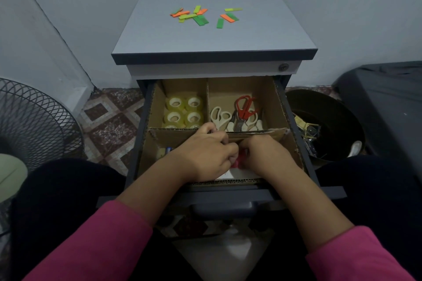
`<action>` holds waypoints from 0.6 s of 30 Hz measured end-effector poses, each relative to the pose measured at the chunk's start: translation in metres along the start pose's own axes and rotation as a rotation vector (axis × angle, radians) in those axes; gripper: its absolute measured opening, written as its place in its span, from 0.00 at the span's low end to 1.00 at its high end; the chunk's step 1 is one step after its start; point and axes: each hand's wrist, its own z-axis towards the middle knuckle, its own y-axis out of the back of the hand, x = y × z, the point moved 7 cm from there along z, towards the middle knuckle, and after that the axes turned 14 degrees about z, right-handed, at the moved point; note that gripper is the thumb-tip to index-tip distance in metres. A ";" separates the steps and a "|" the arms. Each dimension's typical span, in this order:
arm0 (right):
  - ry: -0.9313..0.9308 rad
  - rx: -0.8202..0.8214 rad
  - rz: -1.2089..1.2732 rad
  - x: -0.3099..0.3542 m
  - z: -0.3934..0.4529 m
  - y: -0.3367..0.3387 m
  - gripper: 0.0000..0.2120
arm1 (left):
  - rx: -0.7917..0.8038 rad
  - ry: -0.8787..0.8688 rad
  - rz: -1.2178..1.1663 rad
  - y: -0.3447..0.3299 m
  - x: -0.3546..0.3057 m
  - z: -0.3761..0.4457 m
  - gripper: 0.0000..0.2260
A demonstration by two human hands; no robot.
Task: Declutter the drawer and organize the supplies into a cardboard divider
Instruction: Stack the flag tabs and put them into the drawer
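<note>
drawer (137, 143) pulled open, cardboard divider (207, 98) seated inside. far-left cell: tape rolls (183, 112) packed together. far-right cell: white scissors (220, 116) beside red scissors (244, 107). both hands down in the near cell, touching each other. left hand (205, 150) curled, right hand (265, 155) curled, both on a red-and-white item (237, 166), mostly hidden; exact grip unclear. orange and green tabs (201, 15) scattered on the cabinet top (214, 36). bin (324, 125) to the right.
</note>
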 end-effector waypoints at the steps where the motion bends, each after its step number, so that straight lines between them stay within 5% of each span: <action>1: 0.001 -0.001 -0.004 0.000 0.000 0.000 0.09 | -0.002 0.001 0.001 0.001 0.000 0.000 0.10; 14: -0.018 -0.001 0.016 0.001 0.000 0.003 0.07 | 0.012 0.003 0.001 0.000 0.001 0.000 0.10; 18: -0.160 -0.124 -0.051 -0.015 -0.008 0.026 0.07 | -0.014 -0.003 -0.013 0.001 0.001 -0.001 0.11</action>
